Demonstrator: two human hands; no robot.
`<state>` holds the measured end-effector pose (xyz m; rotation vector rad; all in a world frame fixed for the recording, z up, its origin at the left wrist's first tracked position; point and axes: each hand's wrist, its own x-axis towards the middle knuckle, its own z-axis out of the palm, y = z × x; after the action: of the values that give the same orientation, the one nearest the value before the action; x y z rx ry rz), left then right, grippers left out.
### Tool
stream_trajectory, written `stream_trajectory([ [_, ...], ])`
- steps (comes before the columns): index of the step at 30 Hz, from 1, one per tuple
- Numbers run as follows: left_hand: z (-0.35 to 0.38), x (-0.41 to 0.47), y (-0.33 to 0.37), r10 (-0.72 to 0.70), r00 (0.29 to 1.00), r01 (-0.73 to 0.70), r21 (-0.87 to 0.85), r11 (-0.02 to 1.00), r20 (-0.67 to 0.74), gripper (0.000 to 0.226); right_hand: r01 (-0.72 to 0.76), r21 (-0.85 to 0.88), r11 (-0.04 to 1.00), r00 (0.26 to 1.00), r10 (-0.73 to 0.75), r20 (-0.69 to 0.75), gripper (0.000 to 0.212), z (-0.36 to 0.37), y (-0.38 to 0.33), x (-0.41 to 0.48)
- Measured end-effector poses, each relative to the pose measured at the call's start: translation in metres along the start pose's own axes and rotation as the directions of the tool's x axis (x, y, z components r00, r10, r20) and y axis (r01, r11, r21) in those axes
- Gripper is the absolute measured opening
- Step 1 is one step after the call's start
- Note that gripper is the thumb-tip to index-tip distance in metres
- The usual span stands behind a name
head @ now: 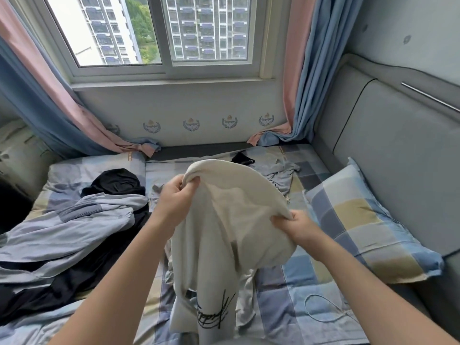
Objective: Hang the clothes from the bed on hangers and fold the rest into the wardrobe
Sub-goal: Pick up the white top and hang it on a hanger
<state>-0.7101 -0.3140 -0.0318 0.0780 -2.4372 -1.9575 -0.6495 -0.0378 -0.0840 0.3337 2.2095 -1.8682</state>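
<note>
We hold the cream top [224,220] up over the bed [298,307]. Our left hand [174,197] and right hand [296,226] each pinch its edge. Nothing looks hung yet; 2 piles wait: gray clothes [74,220] left, a gray shirt [281,175] far.

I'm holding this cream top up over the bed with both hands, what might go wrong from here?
1. The cream knit top with black script lettering is pinched only at its edge by the left hand and right hand; a loosened grip could let it slide down.
2. Its lower end hangs onto the checked bedsheet over a pale grey garment, which might get lifted along with it.
</note>
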Motion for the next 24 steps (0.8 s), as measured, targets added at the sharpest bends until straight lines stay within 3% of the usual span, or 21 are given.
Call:
stream_trajectory([
  [3, 0.007, -0.006, -0.018, -0.109, 0.984, 0.096, 0.097, 0.991, 0.138, 0.024, 0.016, 0.098, 0.995, 0.994, -0.026, 0.107, 0.022, 0.007, -0.035, -0.009],
  [6, 0.020, -0.025, -0.025, -0.046, 0.963, 0.002, 0.164, 0.986, 0.265, 0.012, 0.031, 0.122, 0.992, 0.989, -0.049, 0.142, 0.034, 0.019, -0.057, -0.017],
  [8, 0.030, -0.041, -0.028, -0.005, 0.945, -0.037, 0.122, 0.992, 0.327, 0.010, 0.046, 0.156, 0.987, 0.993, -0.063, 0.104, 0.036, 0.027, -0.067, -0.020],
  [13, 0.050, -0.071, -0.039, 0.061, 0.877, -0.126, 0.107, 0.986, 0.476, 0.050, 0.063, 0.336, 0.940, 0.987, -0.108, 0.117, 0.022, 0.032, -0.089, -0.033],
  [18, 0.071, -0.079, -0.051, -0.045, 0.918, -0.107, 0.354, 0.929, 0.394, 0.065, 0.084, 0.511, 0.856, 0.942, -0.235, 0.238, 0.035, 0.033, -0.111, -0.048],
  [21, 0.076, -0.076, -0.062, -0.017, 0.941, -0.128, 0.403, 0.906, 0.338, 0.038, 0.121, 0.555, 0.823, 0.920, -0.303, 0.249, 0.023, 0.030, -0.118, -0.052],
  [24, 0.071, -0.072, -0.071, 0.058, 0.950, -0.187, 0.408, 0.893, 0.308, 0.023, 0.174, 0.544, 0.821, 0.900, -0.357, 0.252, 0.030, 0.022, -0.119, -0.051],
])
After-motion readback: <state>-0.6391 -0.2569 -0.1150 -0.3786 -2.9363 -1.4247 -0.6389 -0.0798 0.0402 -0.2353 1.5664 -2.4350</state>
